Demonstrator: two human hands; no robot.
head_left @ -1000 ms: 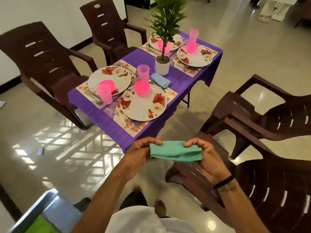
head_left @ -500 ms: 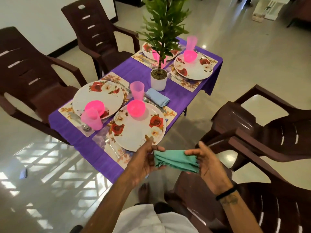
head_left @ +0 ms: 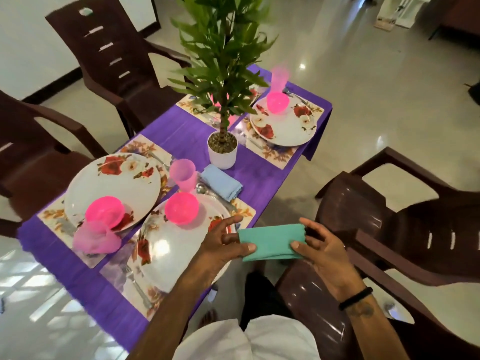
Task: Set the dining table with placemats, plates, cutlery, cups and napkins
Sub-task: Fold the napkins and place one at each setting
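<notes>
Bench [head_left: 181,131] under a purple cloth, laid for four.

Four floral placemats lie on the cloth, two near [head_left: 245,210] [head_left: 145,149] and two far [head_left: 283,155] [head_left: 191,102], each bearing a flowered plate. A potted plant [head_left: 222,152] stands mid-bench, with a blue napkin [head_left: 222,184] just beside its pot.

Purple tablecloth [head_left: 181,131]; white plates [head_left: 111,183] with red roses; pink bowls [head_left: 181,207]; teal napkin [head_left: 271,241]; pale blue napkin [head_left: 220,184] at one o'clock, perhaps grey-blue.
</notes>
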